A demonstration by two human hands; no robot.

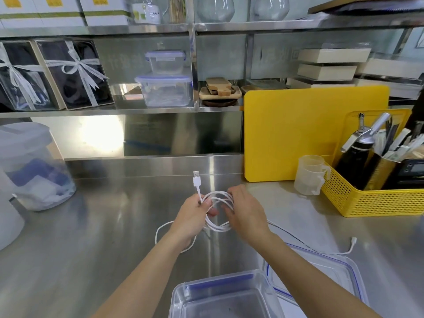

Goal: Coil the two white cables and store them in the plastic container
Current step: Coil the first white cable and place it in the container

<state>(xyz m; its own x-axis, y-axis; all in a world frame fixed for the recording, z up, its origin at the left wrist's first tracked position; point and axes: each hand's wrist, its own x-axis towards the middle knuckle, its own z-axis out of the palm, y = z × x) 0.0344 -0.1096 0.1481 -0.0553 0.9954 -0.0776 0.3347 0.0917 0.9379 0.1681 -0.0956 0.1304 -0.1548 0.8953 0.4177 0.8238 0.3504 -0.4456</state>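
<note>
My left hand grips a white cable wound into several loops, its USB plug sticking up above my fingers. My right hand holds the right side of the same loops. A slack stretch of white cable curves on the steel counter to the left of my left wrist. More white cable trails right across the counter and ends in a small plug. The open clear plastic container stands empty at the near edge, with its blue-trimmed lid lying beside it on the right.
A yellow perforated basket with bottles and utensils stands at the right, next to a clear measuring cup and a yellow cutting board. A large translucent tub sits at the left. Shelves behind carry containers and boxes.
</note>
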